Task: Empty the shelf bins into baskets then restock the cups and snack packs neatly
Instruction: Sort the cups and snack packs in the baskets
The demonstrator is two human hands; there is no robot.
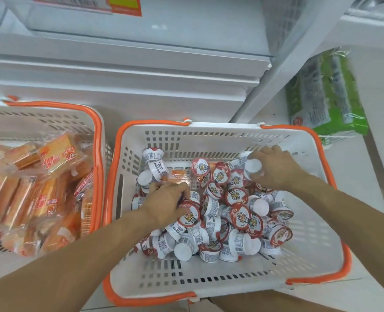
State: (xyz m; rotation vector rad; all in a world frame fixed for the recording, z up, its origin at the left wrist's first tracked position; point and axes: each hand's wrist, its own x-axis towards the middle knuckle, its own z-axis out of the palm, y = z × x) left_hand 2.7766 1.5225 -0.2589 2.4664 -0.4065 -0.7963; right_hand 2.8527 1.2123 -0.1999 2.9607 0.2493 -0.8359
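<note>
A white basket with orange rim sits on the floor below me, holding a heap of several small white cups with red foil lids. My right hand grips one white cup at the far right of the heap, its bottom facing me. At the left side of the heap, my left hand curls its fingers round a red-lidded cup. One orange snack pack lies among the cups. A second basket at the left is full of orange snack packs.
White shelf edges run across the top of the view above the baskets. A green and white package stands on a low shelf at the right. Pale floor shows to the right of the cup basket.
</note>
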